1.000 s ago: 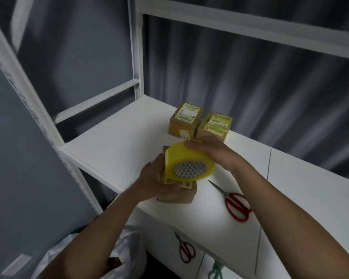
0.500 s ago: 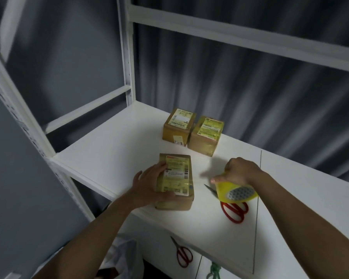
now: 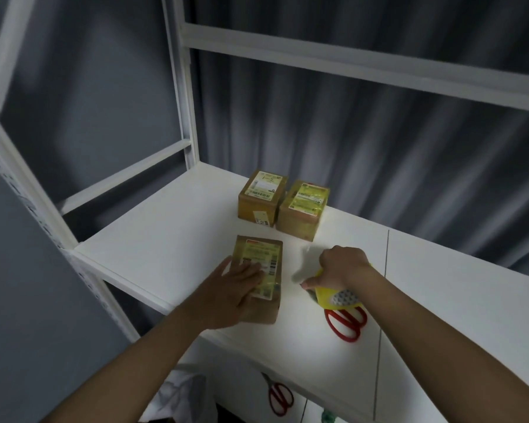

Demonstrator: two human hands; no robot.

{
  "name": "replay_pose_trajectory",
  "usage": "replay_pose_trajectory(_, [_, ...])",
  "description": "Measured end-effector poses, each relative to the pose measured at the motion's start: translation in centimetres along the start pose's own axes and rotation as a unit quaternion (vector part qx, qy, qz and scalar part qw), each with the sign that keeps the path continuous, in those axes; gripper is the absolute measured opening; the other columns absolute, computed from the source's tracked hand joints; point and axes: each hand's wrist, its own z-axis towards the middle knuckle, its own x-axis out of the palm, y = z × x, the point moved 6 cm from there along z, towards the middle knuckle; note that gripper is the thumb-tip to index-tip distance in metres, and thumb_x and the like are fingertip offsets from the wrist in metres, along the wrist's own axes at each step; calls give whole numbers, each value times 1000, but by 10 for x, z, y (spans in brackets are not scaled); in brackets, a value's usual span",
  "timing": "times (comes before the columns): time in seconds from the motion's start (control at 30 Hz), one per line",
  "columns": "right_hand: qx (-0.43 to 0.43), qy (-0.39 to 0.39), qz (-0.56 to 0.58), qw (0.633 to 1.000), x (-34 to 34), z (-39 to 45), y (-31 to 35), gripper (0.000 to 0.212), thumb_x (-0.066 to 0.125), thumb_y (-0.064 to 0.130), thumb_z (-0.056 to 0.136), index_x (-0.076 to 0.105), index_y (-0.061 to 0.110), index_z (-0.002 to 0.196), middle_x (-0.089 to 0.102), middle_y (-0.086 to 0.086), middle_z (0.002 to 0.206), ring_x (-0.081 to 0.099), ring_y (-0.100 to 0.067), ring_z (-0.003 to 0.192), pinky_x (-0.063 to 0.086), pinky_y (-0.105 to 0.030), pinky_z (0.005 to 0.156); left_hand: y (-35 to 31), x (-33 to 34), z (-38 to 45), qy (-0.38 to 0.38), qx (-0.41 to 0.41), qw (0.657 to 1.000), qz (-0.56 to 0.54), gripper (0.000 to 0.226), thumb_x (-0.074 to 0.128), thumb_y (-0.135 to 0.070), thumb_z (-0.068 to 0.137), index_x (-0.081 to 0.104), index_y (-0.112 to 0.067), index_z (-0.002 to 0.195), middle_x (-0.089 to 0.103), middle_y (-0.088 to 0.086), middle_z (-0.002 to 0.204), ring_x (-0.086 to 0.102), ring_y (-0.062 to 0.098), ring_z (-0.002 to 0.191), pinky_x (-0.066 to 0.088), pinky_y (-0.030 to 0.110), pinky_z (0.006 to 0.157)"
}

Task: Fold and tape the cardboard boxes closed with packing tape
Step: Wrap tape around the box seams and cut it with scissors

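Since half a second ago the left hand (image 3: 232,288) has slid from the near box's left side up onto its top, and the right hand (image 3: 341,267) with the tape has barely shifted; a second ago that roll was held up over the box between both hands.

At the left, the left forearm reaches in from the lower left. Its hand lies palm-down on the near cardboard box (image 3: 258,277), fingers straight and spread over the yellow-taped label, thumb out to the left along the box's edge. The box sits flat near the front edge of the white surface (image 3: 165,239), its flaps down.

Beyond it, toward the back, two more cardboard boxes stand side by side and touching: the left one (image 3: 261,198) with a pale label, the right one (image 3: 303,210) with a yellow-tinted label.

To the right, the right forearm comes in from the lower right, wrist bent down. Its fingers curl over the top of the yellow tape roll (image 3: 338,297), gripping it with the thumb pointing left; the roll is tilted, its open core facing the camera, just above the red-handled scissors (image 3: 347,323) lying on the surface. Whether the roll touches them cannot be told.

A second pair of red scissors (image 3: 280,398) shows lower down, below the front edge.
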Motion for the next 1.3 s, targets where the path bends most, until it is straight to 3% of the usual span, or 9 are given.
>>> replay_pose_trajectory(0.13, [-10,-25,-10,1000,3,0,3,73,48,80,73,60,19,112,62,1,105,60,-20,100,44,-32,77,-26,-4,24,55,-225,972,-40,70,12,-50,84,54,-7,121,60,11,118,56,31,107,47,40,89])
replay_pose_trajectory(0.23, [-13,-38,-10,999,2,-1,2,72,48,80,73,61,19,110,61,2,99,61,-20,97,42,-31,74,-28,16,29,105,-281,954,0,55,28,-48,84,59,-7,104,61,15,97,55,32,85,46,42,75])
replay_pose_trajectory(0.3, [-10,-36,-6,999,3,-2,0,71,48,80,74,62,19,107,56,2,91,61,-20,95,41,-30,73,-25,22,30,100,-289,952,-5,53,33,-43,86,62,-7,112,62,20,107,58,38,95,47,48,83])
replay_pose_trajectory(0.4, [-15,-34,-5,999,4,-3,0,70,47,80,73,62,19,104,52,3,86,60,-20,94,40,-29,73,-24,30,33,109,-274,956,11,54,21,-41,97,24,-26,149,20,14,156,21,36,142,16,60,109])
replay_pose_trajectory(0.47, [-21,-33,12,999,6,-4,-5,69,43,81,75,62,21,104,55,3,89,59,-20,93,40,-30,75,-14,39,35,161,-284,945,-24,59,14,-53,97,-7,-36,149,-13,3,159,-11,28,145,2,64,110])
replay_pose_trajectory(0.6, [-48,-21,110,993,3,-13,-21,50,36,61,92,54,26,123,57,-1,117,55,-21,104,39,-29,77,-11,39,35,261,-288,919,-69,99,39,-81,75,-20,-42,144,-32,-1,153,-25,29,141,7,63,108])
replay_pose_trajectory(0.9, [-42,-68,273,959,-1,-23,-58,46,57,73,70,59,33,93,60,5,99,59,-15,85,55,-30,71,-12,34,38,156,-323,926,-119,94,50,-66,74,-6,-44,146,-24,-4,154,-18,28,142,18,53,108])
replay_pose_trajectory(1.13, [-125,-120,368,913,-62,-36,-52,11,69,53,78,61,44,77,59,23,79,58,-3,76,42,-16,62,1,24,37,-22,-396,838,-375,113,49,-75,34,10,-52,137,-2,-3,157,7,30,142,24,42,110])
replay_pose_trajectory(1.3, [-140,-115,408,895,-63,-24,-31,12,73,43,78,71,34,86,64,22,79,62,0,73,45,-11,59,10,34,21,-35,-361,784,-504,109,66,-68,45,13,-52,139,-3,-10,157,10,18,145,32,36,108])
